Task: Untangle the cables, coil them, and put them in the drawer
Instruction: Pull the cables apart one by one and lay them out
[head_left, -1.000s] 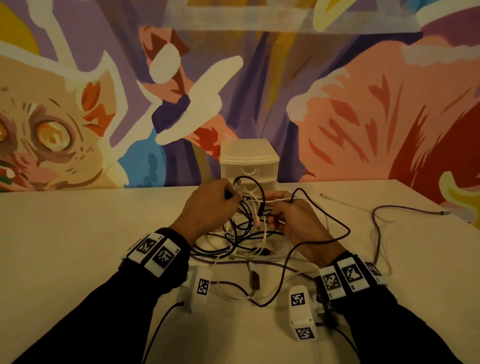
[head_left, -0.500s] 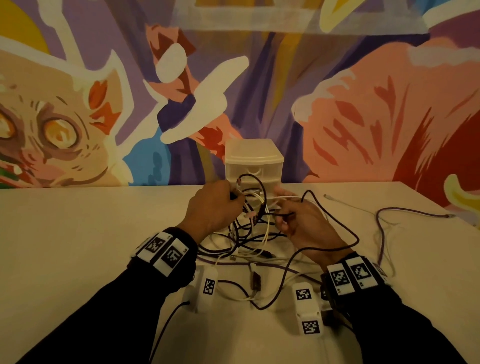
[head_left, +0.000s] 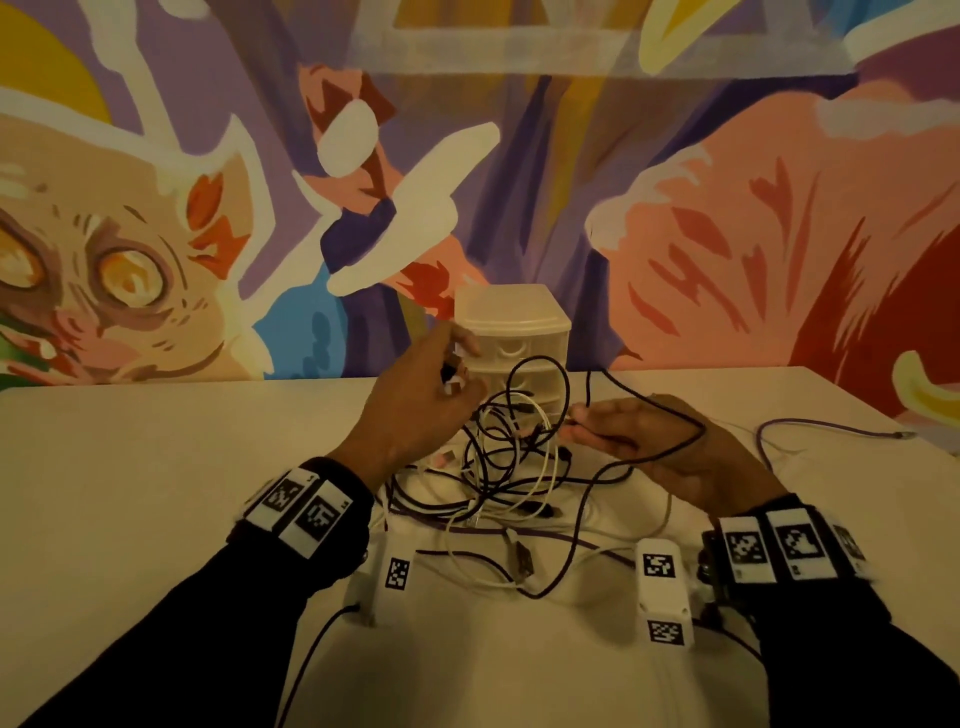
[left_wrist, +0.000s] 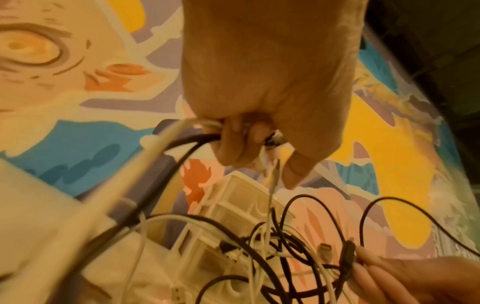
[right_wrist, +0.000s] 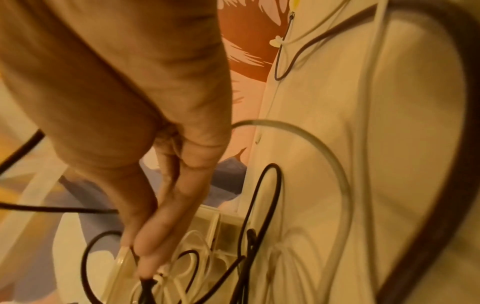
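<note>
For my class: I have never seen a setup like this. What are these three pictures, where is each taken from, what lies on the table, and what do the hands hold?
There is no machine here: a person works with bare hands, wearing cameras. The wide picture comes from a head camera looking down; the other two come from cameras strapped to each wrist, looking along the fingers. On the table lies a tangle of cables, black, white and purple, in front of a small plastic drawer unit by the painted wall. The left hand is raised and grips black and white cable ends. The right hand pinches a black cable near the tangle. Nothing looks coiled yet.
</note>
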